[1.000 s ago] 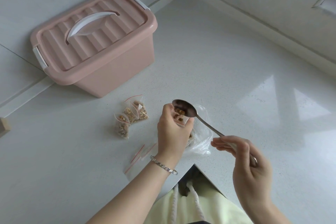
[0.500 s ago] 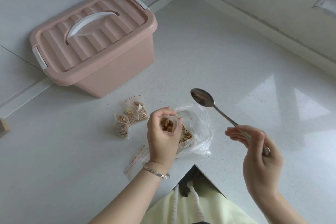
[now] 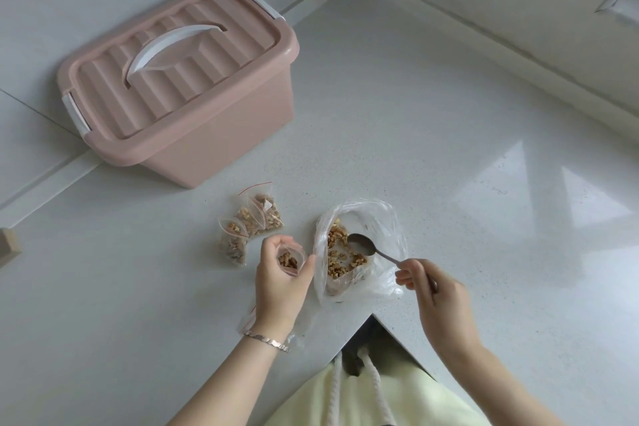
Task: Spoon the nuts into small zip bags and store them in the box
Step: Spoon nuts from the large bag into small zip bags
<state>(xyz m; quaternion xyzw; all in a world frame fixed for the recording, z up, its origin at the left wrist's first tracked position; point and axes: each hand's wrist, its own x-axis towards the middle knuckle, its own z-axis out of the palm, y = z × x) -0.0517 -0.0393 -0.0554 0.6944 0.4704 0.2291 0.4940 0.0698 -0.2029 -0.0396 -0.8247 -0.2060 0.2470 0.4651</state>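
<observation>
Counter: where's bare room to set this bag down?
Wide bare counter right of the nut bag, toward the wall; also left of the filled bags, before the box. Crowded between those bags and the nut bag, at the left hand.

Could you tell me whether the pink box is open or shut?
Shut: the ribbed lid sits fully down on the pink box.

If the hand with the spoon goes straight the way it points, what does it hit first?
Probably the nuts in the big clear bag; the spoon in the right hand points into it.
</observation>
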